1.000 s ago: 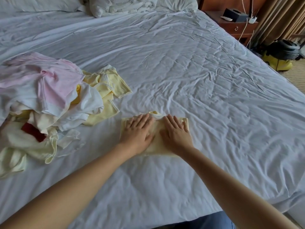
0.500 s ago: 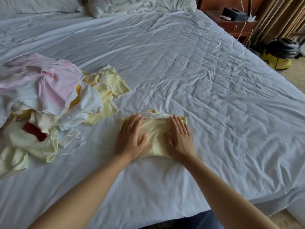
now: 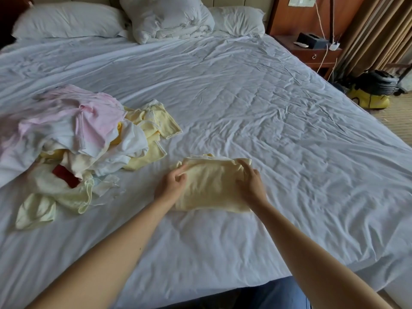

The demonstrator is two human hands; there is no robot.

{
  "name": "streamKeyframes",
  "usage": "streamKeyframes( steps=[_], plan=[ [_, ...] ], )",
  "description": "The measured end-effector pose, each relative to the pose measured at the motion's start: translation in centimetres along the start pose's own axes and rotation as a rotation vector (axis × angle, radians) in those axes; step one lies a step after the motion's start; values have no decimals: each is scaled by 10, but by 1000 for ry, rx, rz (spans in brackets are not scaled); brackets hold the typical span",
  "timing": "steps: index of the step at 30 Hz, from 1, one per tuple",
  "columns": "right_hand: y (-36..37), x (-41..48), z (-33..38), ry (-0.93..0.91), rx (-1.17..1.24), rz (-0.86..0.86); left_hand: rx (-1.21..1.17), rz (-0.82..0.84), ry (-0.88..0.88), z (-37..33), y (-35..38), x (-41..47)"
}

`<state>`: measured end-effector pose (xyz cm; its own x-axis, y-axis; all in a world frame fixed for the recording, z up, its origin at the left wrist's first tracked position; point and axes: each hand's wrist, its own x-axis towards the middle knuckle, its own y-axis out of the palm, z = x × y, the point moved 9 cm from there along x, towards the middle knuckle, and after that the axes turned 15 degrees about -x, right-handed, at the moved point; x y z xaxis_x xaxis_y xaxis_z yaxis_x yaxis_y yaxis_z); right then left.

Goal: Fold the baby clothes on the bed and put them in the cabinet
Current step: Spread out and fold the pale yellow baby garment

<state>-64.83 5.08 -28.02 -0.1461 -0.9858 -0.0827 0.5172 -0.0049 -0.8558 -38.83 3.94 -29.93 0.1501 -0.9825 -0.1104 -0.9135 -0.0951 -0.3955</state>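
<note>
head | left hand (image 3: 171,182) and right hand (image 3: 249,181) went from pressing flat to gripping the side edges of the folded pale-yellow cotton baby garment (image 3: 209,186) | fold looks done, lift likely next | garment: compact rectangle, slightly rumpled, near the white-sheeted bed's (image 3: 245,108) front edge, beside the unfolded pink-white-yellow clothes pile (image 3: 78,141)

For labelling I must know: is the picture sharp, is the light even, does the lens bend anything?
Head view: even daylight, no glare. Head view: the folded yellow garment is fairly sharp, with a thin shadow at its near edge. Head view: the pile of clothes smears toward the left edge; the wide lens makes the curtain lean.
</note>
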Motion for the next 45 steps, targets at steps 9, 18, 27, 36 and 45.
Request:
streamKeyframes(
  steps=[9, 18, 27, 36, 45],
  plan=[
    [-18, -15, 37, -136, 60, -65, -155, -148, 186, -26, -44, -34],
    [5, -68, 167, -364, 314, 7, -358, -376, 328, -29, -203, -114],
    [77, -143, 359, -644, 380, 141, -286, -676, 333, 24, -397, -190],
    [175, -186, 542, -804, 314, 303, -266, -864, 245, 87, -560, -229],
    [287, -176, 712, -849, 323, 381, -225, -997, 187, 165, -709, -180]
  ],
)
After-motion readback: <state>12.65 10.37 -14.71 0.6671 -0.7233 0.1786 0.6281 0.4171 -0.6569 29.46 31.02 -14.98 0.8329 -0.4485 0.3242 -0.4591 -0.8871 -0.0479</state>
